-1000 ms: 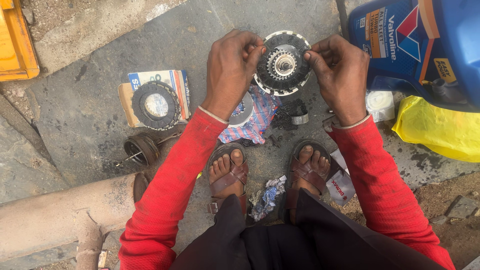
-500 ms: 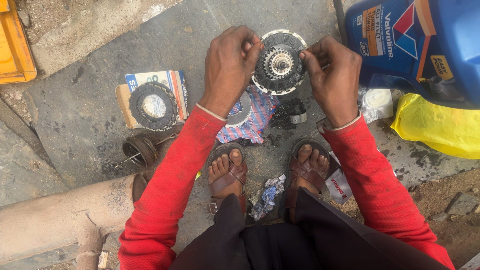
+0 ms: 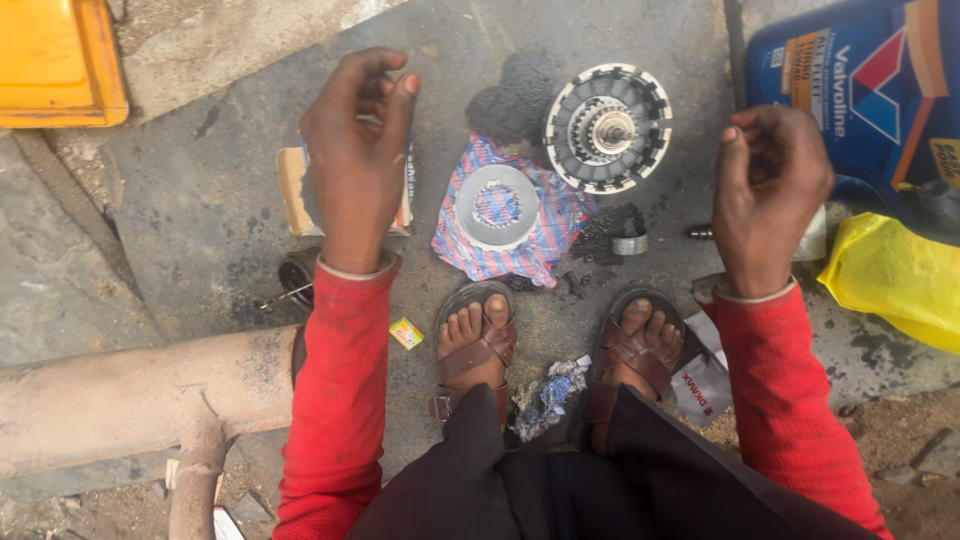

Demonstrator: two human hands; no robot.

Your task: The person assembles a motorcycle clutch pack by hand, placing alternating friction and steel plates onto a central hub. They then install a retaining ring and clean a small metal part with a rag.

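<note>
A moment ago both my hands gripped the clutch assembly [image 3: 608, 128] between them; now it lies alone on the concrete ground [image 3: 200, 190], ahead of my right foot, and my hands have lifted apart to either side. My left hand [image 3: 358, 160] hovers with fingers loosely curled, holding nothing that I can see, above a cardboard box [image 3: 291, 190] that it mostly hides. My right hand [image 3: 768, 190] hangs half closed, thumb near the fingertips, also empty as far as I can tell, well apart from the clutch. I count one clutch assembly, one flat metal ring plate [image 3: 497, 207] resting on one striped cloth [image 3: 545, 235], one small metal collar [image 3: 630, 243] just beside the cloth, and two sandalled feet. Around me stand a blue oil jug [image 3: 860, 90] at the upper right, a yellow plastic bag [image 3: 890, 280] below it, a rusty pipe [image 3: 130, 395] at the lower left and a yellow crate [image 3: 55, 60] in the upper left corner.
</note>
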